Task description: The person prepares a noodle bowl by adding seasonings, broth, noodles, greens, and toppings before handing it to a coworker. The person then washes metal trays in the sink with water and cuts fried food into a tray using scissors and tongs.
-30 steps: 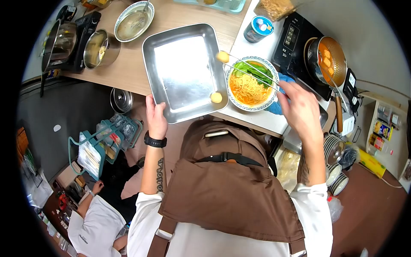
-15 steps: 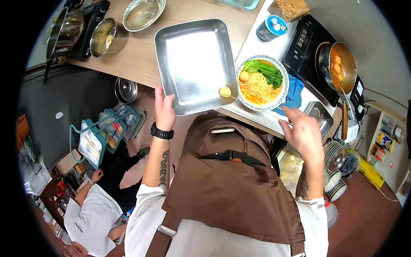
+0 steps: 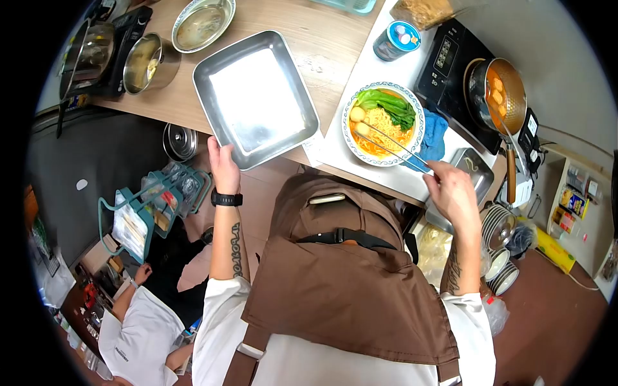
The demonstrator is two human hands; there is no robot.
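My left hand [image 3: 224, 166] grips the near left edge of a rectangular metal tray [image 3: 308, 122], which has nothing in it. Thin metal chopsticks [image 3: 404, 149] are held in my right hand [image 3: 452, 188], and their tips are at a pale ball [image 3: 362, 129] in the patterned bowl [image 3: 348, 143]. A second ball [image 3: 357, 114] lies just beyond it. Noodles [image 3: 387, 132] in orange broth and green leafy vegetables [image 3: 386, 103] share the bowl. A blue cloth [image 3: 436, 136] lies against the bowl's right side.
A pan [image 3: 515, 96] with orange pieces stands on the right cooker [image 3: 444, 67], near a blue can [image 3: 397, 41]. A metal pot [image 3: 164, 64] and a bowl [image 3: 225, 19] stand at the back left. A co-worker [image 3: 145, 334] is at the lower left.
The tray has moved left, away from the bowl, and is now without balls. Both balls went into the bowl, the second one with the chopsticks in my right hand.
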